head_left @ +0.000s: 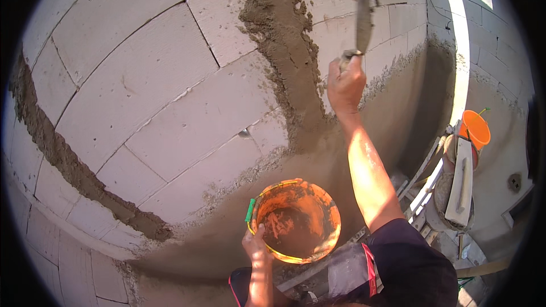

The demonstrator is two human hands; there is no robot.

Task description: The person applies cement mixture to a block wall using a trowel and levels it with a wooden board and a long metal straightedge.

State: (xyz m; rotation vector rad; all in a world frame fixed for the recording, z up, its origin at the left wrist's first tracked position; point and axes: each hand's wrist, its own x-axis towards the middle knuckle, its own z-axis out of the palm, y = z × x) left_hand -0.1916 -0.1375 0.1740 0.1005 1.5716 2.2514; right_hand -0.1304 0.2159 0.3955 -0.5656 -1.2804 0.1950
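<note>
On the bucket point(329, 216) — left fingers point(260, 231).

trowel point(364, 23): blurred | mortar strip point(287, 51): top cropped | left forearm point(261, 285): bottom cropped

One view: left fisheye on person's head, looking down and ahead, near left hand point(257, 244) and right hand point(346, 87), facing wall point(165, 119); edges curve.

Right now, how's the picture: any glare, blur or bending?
In the head view, bright light washes out the upright strip at right; same head view, the trowel in the right hand looks smeared, probably by motion; head view again, joints in the block wall curve and the corners go black.
</note>
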